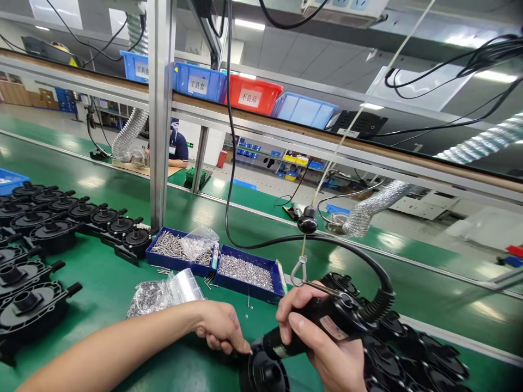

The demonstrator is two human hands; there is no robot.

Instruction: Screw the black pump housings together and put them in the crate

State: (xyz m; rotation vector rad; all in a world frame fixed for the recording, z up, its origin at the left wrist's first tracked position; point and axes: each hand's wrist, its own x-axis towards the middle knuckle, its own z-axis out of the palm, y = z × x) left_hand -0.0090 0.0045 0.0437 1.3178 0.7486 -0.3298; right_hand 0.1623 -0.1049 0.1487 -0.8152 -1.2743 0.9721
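Note:
My right hand [322, 340] is wrapped round a black electric screwdriver [327, 321] that hangs on a cord with a black cable curving up from its back. Its tip points left and down at a round black plastic part [261, 373] at the bottom edge. My left hand [220, 326] is closed in a pinch at the top of that part, right by the driver's tip. What the fingers pinch is too small to see.
Two blue trays hold screws [180, 247] and small washers [245, 272]; a clear bag of hardware [163, 294] lies in front. Rows of black parts [44, 228] fill the left, a pile of them [408, 354] the right. An aluminium post [160, 109] stands behind. A person sits far back.

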